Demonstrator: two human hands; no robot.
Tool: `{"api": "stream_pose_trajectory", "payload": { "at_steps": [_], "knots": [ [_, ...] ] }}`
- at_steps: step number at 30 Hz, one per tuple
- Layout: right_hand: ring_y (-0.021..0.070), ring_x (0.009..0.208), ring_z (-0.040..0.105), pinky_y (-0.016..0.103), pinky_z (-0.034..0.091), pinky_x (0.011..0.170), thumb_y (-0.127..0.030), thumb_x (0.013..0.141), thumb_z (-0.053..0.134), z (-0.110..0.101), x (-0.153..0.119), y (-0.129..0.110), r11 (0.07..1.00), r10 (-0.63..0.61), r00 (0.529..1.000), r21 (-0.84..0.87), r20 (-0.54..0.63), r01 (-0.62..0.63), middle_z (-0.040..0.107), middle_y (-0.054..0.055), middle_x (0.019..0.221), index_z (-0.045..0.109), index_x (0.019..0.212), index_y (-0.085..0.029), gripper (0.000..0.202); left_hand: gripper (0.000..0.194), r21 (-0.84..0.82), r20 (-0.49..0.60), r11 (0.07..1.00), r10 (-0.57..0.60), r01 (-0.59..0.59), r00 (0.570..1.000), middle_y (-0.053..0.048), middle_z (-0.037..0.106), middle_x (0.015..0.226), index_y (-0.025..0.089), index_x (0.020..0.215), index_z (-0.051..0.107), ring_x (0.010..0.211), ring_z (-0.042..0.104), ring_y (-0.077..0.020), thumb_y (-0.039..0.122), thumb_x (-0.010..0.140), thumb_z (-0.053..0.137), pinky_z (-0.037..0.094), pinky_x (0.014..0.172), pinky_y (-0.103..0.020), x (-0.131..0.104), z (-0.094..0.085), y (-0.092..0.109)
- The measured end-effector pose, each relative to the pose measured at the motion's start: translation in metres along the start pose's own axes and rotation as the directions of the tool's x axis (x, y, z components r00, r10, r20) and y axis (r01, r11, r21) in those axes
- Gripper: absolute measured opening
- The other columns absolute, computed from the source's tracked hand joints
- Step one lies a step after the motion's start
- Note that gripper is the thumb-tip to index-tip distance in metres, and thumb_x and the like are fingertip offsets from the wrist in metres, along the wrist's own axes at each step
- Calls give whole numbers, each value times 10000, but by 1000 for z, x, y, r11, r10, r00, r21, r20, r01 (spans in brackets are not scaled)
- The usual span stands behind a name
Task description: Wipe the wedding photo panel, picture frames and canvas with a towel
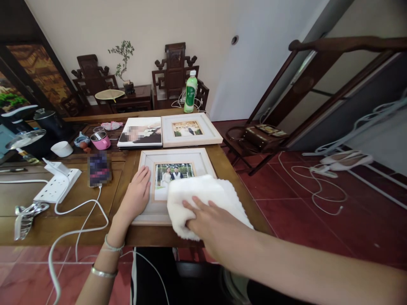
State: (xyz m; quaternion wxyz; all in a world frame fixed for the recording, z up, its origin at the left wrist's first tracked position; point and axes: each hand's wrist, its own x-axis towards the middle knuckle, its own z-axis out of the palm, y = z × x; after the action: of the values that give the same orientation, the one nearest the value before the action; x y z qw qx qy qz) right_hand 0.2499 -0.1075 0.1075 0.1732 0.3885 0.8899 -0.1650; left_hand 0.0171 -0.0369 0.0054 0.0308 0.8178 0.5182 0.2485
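A pale wooden picture frame (146, 218) with a photo of a couple lies flat near the table's front edge. My left hand (136, 192) grips its left border, fingers close together and thumb hidden. Over the frame's lower right part spreads a fluffy white cloth (216, 190), which hides that corner. My right hand (206, 220) presses the cloth down from above, its fingertips sunk and bent into the pile. Behind, a second framed photo (210, 131) lies beside a photo album or print (140, 140).
On the wooden table (121, 228) stand a green bottle (190, 93), a pink cup (101, 140) and a white bowl (62, 149). At left lie a power strip (57, 186), a clear hair claw (27, 218) and a charging cable (73, 233). A wooden chair (263, 140) stands right.
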Motion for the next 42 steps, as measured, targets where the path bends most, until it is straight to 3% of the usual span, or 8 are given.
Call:
{"api": "stream_pose_trajectory", "payload": {
  "at_steps": [6,13,16,20,25,30,36,42],
  "knots": [
    [411,1404,183,604,232,1086,103,680,486,5,38,53,984,12,968,-168,-249,-56,283,215,1519,645,1165,-104,552,484,-48,-10,999,-23,22,1000,-151,457,1445,116,1374,465,1407,317,-253,108,908,337,320,1140,-500,-2,2,-3],
    [427,1396,198,660,271,1030,69,798,422,-15,89,103,919,54,900,-332,-433,-214,276,173,1531,659,1153,-141,476,569,-128,-77,990,-61,51,995,-136,498,1412,152,1347,505,1387,358,-250,16,819,343,307,1142,-517,0,11,-10],
    [463,1377,216,660,298,1010,59,787,447,-15,88,93,916,88,925,-335,-370,-221,275,185,1531,656,1160,-128,467,553,-133,-73,985,-125,114,990,-146,486,1420,147,1332,515,1392,349,-256,13,831,322,302,1130,-551,2,12,-7],
    [506,1351,240,675,333,975,24,730,553,-11,57,54,943,144,966,-266,-215,-200,292,215,1516,662,1149,-120,456,537,-140,-47,982,-136,128,990,-156,475,1427,128,1325,518,1395,341,-262,19,835,326,294,1131,-555,4,10,-5],
    [496,1319,319,618,423,931,-14,568,707,-18,7,7,991,81,995,-108,62,-74,334,200,1500,680,1113,-171,568,546,-122,-55,988,-101,94,993,-152,484,1420,122,1330,513,1387,355,-256,21,825,333,318,1134,-519,4,10,-7],
    [485,1339,295,604,402,970,-88,607,727,-15,-9,-10,1000,-10,990,-8,143,12,311,184,1517,675,1127,-185,532,464,-63,-37,996,-59,57,998,-149,476,1429,115,1334,506,1392,346,-256,117,899,346,325,1138,-488,5,5,-1],
    [464,1387,175,648,259,1055,29,711,562,7,27,27,992,7,988,-122,-156,-27,252,211,1530,634,1196,-126,514,442,-17,41,999,-51,52,998,-146,415,1479,109,1363,465,1421,288,-258,228,960,326,316,1137,-485,7,-2,5],
    [429,1415,102,666,232,1059,119,725,462,-14,83,91,941,30,931,-305,-363,-149,184,130,1569,643,1167,-138,542,461,-23,70,998,-49,51,996,-163,424,1469,76,1375,445,1415,302,-244,256,970,322,318,1140,-455,6,-2,3]
  ]
}}
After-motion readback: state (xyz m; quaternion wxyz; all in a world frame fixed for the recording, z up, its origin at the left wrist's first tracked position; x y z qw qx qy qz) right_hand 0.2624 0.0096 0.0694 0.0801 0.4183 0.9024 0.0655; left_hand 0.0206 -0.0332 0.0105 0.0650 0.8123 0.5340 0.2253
